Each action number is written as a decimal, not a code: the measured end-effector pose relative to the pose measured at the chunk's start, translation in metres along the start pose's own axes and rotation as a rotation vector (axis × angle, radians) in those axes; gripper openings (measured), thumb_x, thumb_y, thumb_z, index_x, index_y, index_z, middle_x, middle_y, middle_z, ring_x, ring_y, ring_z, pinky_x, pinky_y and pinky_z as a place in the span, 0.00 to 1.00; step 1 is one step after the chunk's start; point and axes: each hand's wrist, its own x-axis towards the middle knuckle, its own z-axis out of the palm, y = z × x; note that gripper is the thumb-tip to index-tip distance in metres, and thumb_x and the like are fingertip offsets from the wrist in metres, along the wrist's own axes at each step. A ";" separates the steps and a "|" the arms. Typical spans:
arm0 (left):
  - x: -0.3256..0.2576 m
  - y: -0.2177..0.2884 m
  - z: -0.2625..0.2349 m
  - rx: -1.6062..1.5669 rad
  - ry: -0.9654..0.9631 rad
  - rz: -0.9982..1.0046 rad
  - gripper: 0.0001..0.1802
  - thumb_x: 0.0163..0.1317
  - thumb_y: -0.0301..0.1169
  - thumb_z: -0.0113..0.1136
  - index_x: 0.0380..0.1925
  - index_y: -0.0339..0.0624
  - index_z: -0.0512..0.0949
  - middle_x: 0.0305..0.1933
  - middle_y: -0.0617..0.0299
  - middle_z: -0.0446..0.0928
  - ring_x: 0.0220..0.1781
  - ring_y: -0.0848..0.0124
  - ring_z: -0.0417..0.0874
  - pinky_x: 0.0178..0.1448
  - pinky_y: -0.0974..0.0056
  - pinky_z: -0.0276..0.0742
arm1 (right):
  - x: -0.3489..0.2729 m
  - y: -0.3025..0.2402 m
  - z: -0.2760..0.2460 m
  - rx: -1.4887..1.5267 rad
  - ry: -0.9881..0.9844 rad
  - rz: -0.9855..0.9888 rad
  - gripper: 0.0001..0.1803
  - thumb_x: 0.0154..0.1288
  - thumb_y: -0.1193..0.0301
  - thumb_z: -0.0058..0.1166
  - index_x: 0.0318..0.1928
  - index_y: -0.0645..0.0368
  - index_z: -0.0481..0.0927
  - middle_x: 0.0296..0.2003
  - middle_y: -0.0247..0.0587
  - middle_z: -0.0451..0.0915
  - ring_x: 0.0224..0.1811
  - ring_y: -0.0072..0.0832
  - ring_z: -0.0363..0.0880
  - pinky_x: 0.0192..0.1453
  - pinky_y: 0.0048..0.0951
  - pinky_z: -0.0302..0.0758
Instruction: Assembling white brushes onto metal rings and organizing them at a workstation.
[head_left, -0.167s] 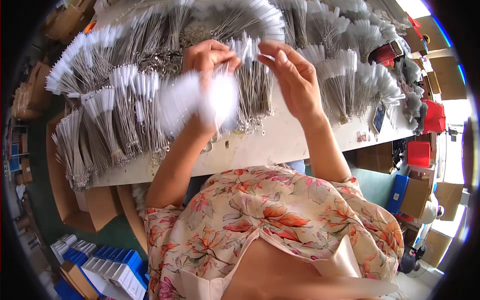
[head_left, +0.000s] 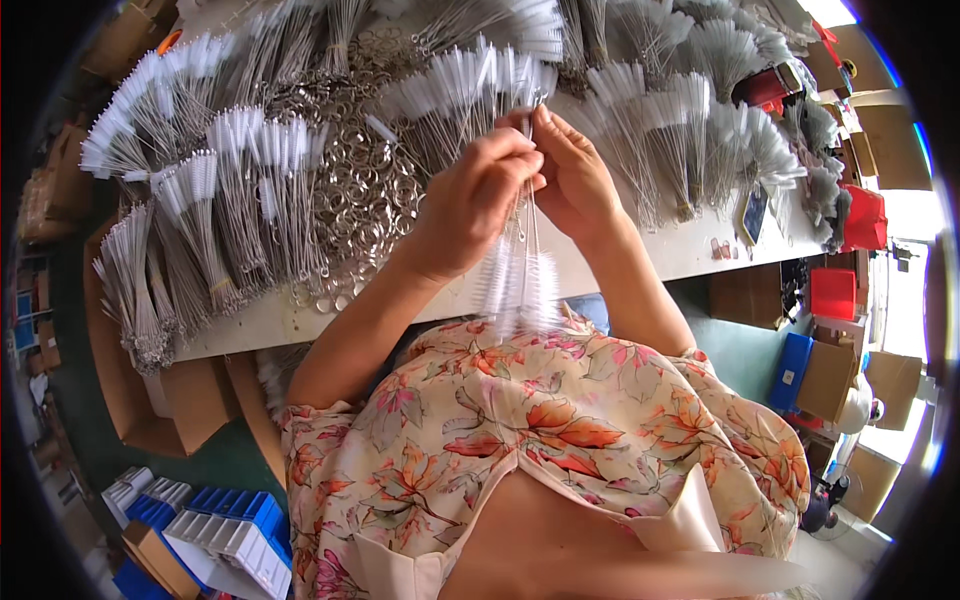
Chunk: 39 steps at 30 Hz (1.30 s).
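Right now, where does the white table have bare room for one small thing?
The white tabletop is bare along its front edge between the right forearm and the small reddish-brown pieces. Left of the left forearm, silver metal rings and white-bristled wire brushes crowd it.

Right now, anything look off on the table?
Slightly: one white brush head seems to lie alone over the loose metal rings, unlike the bundled brushes. No damage or other oddity stands out.
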 end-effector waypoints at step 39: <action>-0.043 -0.044 -0.134 0.558 -0.253 -0.450 0.05 0.52 0.25 0.62 0.29 0.36 0.78 0.30 0.62 0.77 0.31 0.73 0.76 0.36 0.70 0.71 | -0.055 0.001 -0.010 -1.446 -0.151 0.042 0.07 0.60 0.72 0.49 0.33 0.59 0.80 0.19 0.37 0.77 0.21 0.25 0.76 0.28 0.27 0.72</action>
